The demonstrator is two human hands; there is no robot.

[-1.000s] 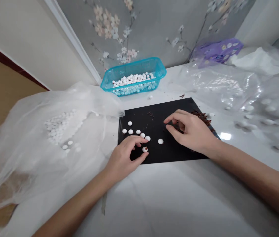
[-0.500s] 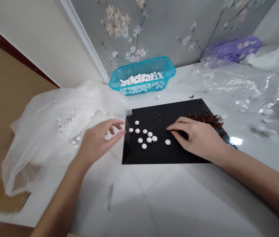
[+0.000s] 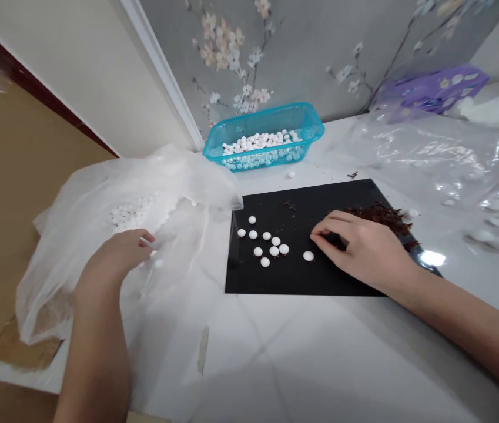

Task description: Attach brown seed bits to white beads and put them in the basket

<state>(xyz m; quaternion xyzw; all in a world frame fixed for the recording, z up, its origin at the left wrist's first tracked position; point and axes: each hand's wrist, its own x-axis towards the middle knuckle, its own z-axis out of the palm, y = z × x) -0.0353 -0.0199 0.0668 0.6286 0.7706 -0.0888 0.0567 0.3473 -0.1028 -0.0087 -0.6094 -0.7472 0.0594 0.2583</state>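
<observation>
My left hand (image 3: pixel 114 255) reaches over the clear plastic bag (image 3: pixel 59 235), its thumb and fingertips a little apart beside the loose white round pieces (image 3: pixel 130 212) there. Most of its fingers are hidden behind the back of the hand. Over the black board (image 3: pixel 293 279), my right hand (image 3: pixel 355 244) is closed, thumb and forefinger pressed together. Whatever is in that pinch is too small to make out. Just left of it lies a white button-like piece (image 3: pixel 308 256) with a dark red bit at its edge. Several similar pieces (image 3: pixel 274 251) cluster further left.
A pile of dark reddish-brown bits (image 3: pixel 381 218) lies behind my right hand. At the back, a blue basket (image 3: pixel 262 158) holds many white pieces. Clear plastic (image 3: pixel 434 147) and a purple packet (image 3: pixel 438 88) lie at the right. A grey strip (image 3: pixel 203 351) marks the white tabletop.
My left hand has moved left and down from beside the board to the bag. My right hand's thumb and forefinger have come together, staying over the board. The view has shifted slightly.
</observation>
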